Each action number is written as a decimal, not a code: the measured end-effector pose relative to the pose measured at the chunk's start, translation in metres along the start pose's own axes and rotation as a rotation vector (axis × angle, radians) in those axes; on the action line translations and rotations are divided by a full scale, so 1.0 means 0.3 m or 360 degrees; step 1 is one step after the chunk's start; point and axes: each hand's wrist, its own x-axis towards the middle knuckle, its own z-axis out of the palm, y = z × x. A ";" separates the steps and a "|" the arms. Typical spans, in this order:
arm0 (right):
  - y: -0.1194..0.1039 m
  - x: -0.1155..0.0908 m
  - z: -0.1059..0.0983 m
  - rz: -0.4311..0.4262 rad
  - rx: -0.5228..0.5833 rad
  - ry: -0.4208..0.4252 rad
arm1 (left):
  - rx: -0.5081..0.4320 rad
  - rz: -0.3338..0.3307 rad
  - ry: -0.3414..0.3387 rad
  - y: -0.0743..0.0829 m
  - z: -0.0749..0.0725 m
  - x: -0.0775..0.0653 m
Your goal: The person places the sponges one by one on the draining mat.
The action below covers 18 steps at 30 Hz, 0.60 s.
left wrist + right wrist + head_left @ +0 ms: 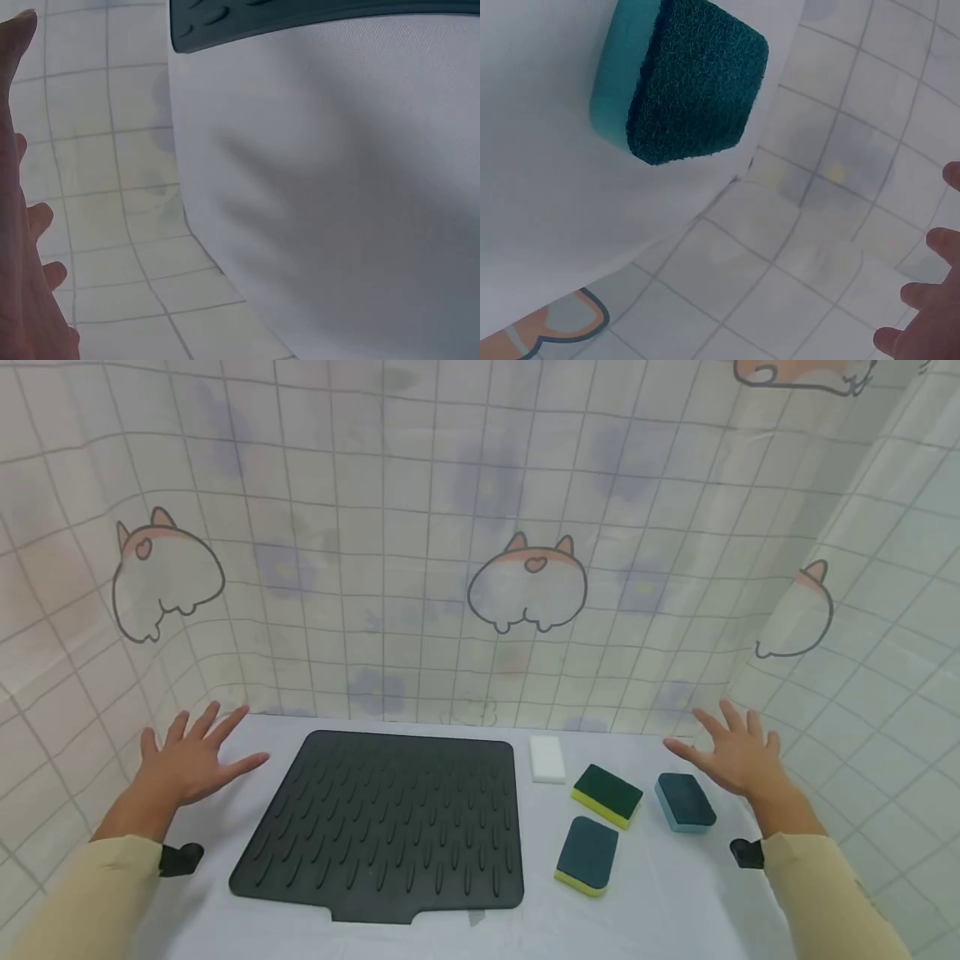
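Note:
My left hand [183,764] hovers with spread fingers left of a dark ribbed mat [390,827], holding nothing. In the left wrist view, its shadow falls on the white tabletop [315,150] near the mat's corner. Over on the right, my right hand [738,756] is also spread and free of any object. Nearest to it is a blue sponge [686,802] with a dark scouring top, which the right wrist view shows close up as a teal sponge [697,82]. Two yellow sponges with dark green tops, one farther back [607,795] and one nearer [587,855], lie between mat and blue sponge.
A white rectangular block [547,759] lies behind the sponges, right of the mat's far corner. A gridded curtain [405,568] with cartoon animal prints encloses the back and both sides of the table. The mat has a tab at its front edge.

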 end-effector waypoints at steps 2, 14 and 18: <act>-0.002 -0.005 0.006 -0.0008 -0.0004 0.0002 | 0.0005 0.0002 0.0004 0.003 0.003 -0.004; -0.016 -0.031 0.045 -0.0044 -0.0002 0.0022 | 0.0005 0.0013 0.0011 0.008 0.029 -0.034; -0.024 -0.044 0.052 -0.0067 0.0027 0.0056 | -0.0009 -0.0006 0.0028 -0.003 0.049 -0.048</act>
